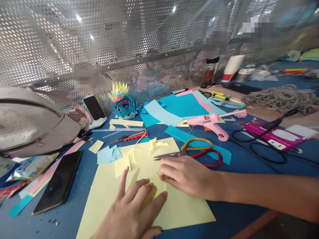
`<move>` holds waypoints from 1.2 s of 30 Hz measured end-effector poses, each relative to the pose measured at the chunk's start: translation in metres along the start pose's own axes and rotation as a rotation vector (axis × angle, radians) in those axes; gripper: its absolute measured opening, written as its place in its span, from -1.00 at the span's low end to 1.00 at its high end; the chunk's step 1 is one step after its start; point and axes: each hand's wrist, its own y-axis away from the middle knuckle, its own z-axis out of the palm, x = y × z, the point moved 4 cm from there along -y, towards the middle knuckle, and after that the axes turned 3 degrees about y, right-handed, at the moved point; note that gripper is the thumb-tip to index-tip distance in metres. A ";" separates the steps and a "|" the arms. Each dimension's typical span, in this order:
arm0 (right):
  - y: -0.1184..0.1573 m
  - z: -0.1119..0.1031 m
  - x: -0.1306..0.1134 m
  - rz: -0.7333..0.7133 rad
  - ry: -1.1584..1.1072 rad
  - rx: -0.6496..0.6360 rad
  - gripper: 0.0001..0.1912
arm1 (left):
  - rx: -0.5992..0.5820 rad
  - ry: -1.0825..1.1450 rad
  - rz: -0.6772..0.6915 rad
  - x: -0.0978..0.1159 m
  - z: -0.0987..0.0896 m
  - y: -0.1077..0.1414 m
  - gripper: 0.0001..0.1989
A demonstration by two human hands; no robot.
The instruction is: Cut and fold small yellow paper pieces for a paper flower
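We have a large pale yellow paper sheet flat on the blue counter, beneath both our hands. Our left hand lies palm down over it at six o'clock, fingers spread. Our right hand rests at about two o'clock, fingers bent and bunched; we cannot tell whether its tips pinch any paper.

From the sheet's middle, we see a small folded pale yellow paper piece at twelve o'clock and light blue paper squares at ten, both on the sheet. Metal scissors with yellow and red handles lie just beyond our right hand, between one and two o'clock, with a pink plastic glue gun farther out. A black smartphone sits at nine.
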 end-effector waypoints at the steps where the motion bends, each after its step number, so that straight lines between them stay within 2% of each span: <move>1: 0.000 -0.005 0.000 -0.066 -0.013 0.022 -0.80 | -0.001 -0.001 0.000 0.000 0.000 0.001 -0.45; 5: 0.002 -0.021 0.003 -0.318 -0.013 -0.006 -0.70 | -0.031 -0.006 -0.002 -0.001 -0.003 -0.001 -0.44; 8: 0.003 -0.024 0.006 -0.403 -0.005 -0.096 -0.66 | -0.062 -0.008 0.010 0.000 -0.009 -0.005 -0.44; 11: 0.002 -0.025 0.010 -0.383 -0.006 -0.126 -0.59 | -0.103 -0.005 0.035 0.001 -0.015 -0.009 -0.44; 15: 0.000 -0.023 0.015 -0.316 0.031 -0.139 -0.65 | -0.134 -0.002 0.034 0.001 -0.016 -0.009 -0.44; 17: 0.001 -0.022 0.015 -0.335 0.105 -0.096 -0.70 | -0.163 0.003 0.038 0.001 -0.014 -0.008 -0.45; 21: 0.001 -0.021 0.008 -0.434 0.307 0.078 -0.79 | -0.157 0.011 0.034 0.001 -0.012 -0.005 -0.46; 24: 0.000 -0.023 0.003 -0.445 0.383 0.158 -0.81 | -0.143 0.013 0.035 0.001 -0.012 -0.004 -0.46; 30: -0.003 -0.021 -0.001 -0.497 0.345 0.086 -0.75 | -0.127 -0.012 0.067 0.003 -0.022 -0.012 -0.47; 36: -0.010 -0.012 0.001 -0.440 0.249 0.033 -0.69 | -0.142 -0.034 0.085 0.004 -0.026 -0.017 -0.48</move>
